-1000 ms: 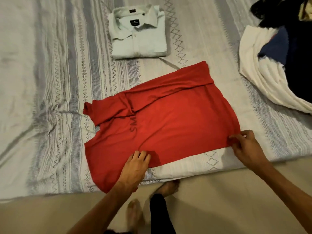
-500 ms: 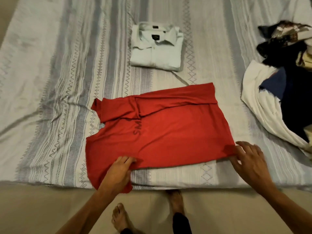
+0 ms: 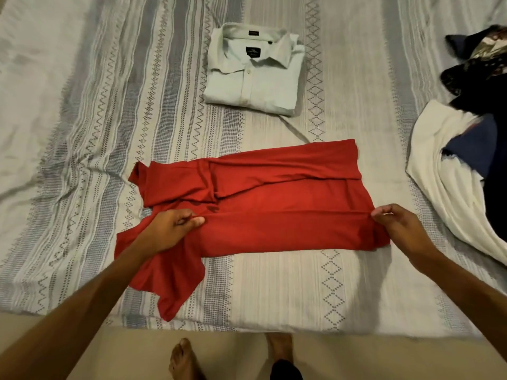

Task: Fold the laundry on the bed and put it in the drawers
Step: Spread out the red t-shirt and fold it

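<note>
A red T-shirt (image 3: 274, 215) lies partly folded across the middle of the bed (image 3: 82, 105). The left hand (image 3: 170, 229) pinches its folded edge at 9 o'clock, fingers clamped on the cloth. The right hand (image 3: 395, 226) grips the same fold at 3 o'clock. A folded pale shirt (image 3: 255, 78) rests at 12 o'clock, and a pile of unfolded clothes (image 3: 466, 160) lies toward 2 o'clock.

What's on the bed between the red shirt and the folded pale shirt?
Just bare striped bedsheet in the head view, crossed by a thin crease, between the red shirt and the folded pale shirt.
</note>
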Available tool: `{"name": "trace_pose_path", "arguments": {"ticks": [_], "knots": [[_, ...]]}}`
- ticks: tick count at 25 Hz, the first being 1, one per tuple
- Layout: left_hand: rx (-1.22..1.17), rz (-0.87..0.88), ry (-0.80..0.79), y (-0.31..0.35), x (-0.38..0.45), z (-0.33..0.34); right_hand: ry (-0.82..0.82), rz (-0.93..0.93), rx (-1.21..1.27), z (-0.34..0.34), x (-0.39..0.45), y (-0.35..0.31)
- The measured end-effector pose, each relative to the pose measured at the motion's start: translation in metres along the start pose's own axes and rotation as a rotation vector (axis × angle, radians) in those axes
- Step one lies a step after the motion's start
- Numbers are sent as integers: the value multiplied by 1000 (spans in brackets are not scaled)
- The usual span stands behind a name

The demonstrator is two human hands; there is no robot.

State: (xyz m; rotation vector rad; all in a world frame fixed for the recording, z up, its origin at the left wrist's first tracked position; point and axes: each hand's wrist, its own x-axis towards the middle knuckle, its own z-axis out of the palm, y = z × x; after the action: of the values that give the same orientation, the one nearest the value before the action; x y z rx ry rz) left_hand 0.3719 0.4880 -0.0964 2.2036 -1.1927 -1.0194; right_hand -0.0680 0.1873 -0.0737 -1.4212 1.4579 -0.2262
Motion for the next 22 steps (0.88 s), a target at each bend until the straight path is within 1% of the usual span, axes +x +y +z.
{"name": "trace_pose_path", "arguments": {"ticks": [3, 4, 7, 8, 9, 10, 13, 14, 16, 18, 20, 21, 22], "knots": [[-31, -47, 11, 0, 11, 8, 71, 28, 49, 16, 13, -3], [-38, -52, 11, -2, 12, 10, 67, 55, 65, 18, 14, -5], [-58, -62, 18, -3, 6, 11, -81, 125, 0, 13, 15, -3], [-78, -62, 20, -3, 3, 11, -117, 119, -41, 10, 14, -3], [-91, -56, 22, -2, 1, 11, -117, 97, -49, 8, 13, -3], [-92, -47, 25, 0, -2, 11, -88, 70, -19, 7, 12, -4], [-99, -28, 75, 1, -8, 10, 40, 48, 209, 13, 13, -7], [-97, -22, 96, 0, -9, 10, 55, 62, 195, 14, 15, -6], [-75, -28, 132, -2, -10, 12, 55, 102, 35, 19, 22, 0], [-55, -52, 161, -3, -9, 14, 97, 75, -183, 27, 24, -1], [-93, -92, 237, -3, -14, 16, 205, -96, -560, 36, 18, -9], [-133, -102, 314, -4, -22, 14, 283, -218, -766, 44, 13, -14], [-158, -108, 410, -7, -32, 11, 356, -346, -920, 56, 6, -21]]}}
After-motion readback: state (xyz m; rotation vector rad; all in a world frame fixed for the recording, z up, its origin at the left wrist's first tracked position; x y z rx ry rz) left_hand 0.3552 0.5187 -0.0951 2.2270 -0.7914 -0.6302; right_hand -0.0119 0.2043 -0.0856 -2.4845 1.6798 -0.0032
